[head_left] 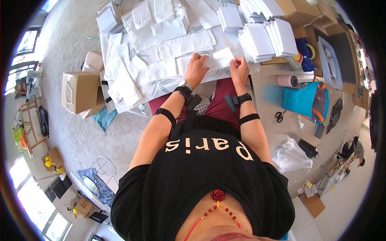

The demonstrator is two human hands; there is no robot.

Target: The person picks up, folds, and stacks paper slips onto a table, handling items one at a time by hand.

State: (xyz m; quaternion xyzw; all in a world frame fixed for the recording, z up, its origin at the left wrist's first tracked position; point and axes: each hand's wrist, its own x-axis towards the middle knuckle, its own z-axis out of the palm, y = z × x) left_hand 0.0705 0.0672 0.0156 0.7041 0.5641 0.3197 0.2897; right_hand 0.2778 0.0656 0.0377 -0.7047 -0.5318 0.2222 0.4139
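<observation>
At the near edge of the table, my right hand (240,71) is closed, pinching the lower right corner of a white folded paper (223,58). To its left, my left hand (197,69) is closed, with bent fingers and thumb at the end of a flat white bag (183,64). Paper and bag meet beside the left fingertips; whether one lies inside the other I cannot tell. More flat white bags (187,43) lie in overlapping rows beyond and to the left. Several stacks of white folded papers (257,42) stand beyond my right hand.
A leaf-patterned cloth (161,86) covers the table. Cardboard boxes (80,92) stand at its left. On the right are a blue bag (299,100), black scissors (279,116), a pink cylinder (286,80) and a clear plastic bag (292,154). Another person (356,150) is far right.
</observation>
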